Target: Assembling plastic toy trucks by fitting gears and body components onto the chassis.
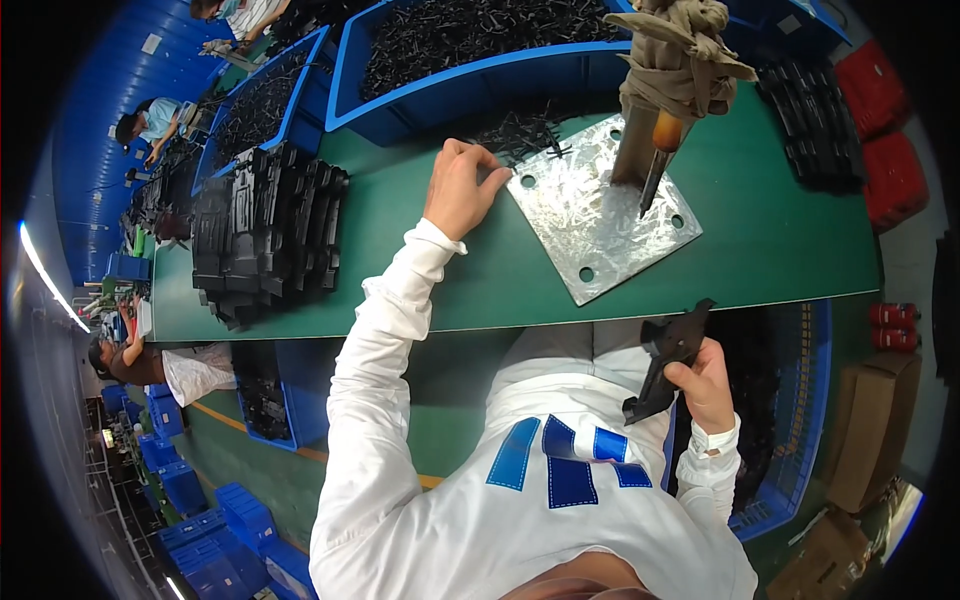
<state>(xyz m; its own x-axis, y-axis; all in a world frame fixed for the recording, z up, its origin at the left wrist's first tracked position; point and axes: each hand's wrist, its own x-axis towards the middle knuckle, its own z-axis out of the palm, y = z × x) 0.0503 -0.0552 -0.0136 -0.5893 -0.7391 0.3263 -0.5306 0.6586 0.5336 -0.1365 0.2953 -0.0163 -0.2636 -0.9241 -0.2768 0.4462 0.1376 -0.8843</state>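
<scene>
My left hand (462, 188) rests on the green table, its fingers curled beside a loose heap of small black plastic clips (520, 135) and the corner of a metal plate (600, 240). Whatever its fingertips may hold is hidden. My right hand (705, 385) grips a long black plastic part (672, 362) below the table's front edge, close to my lap. On the plate, which has round holes near its corners, stands a post wrapped in tan cloth (675, 70). A soldering-iron-like tool (658, 165) with an orange collar points down from it.
Stacked black plastic parts (265, 235) stand on the left, with another stack (812, 125) at the far right. A blue bin (480, 80) of small black pieces sits at the back. Another blue crate (800, 440) is by my right side. Other people work at the far left.
</scene>
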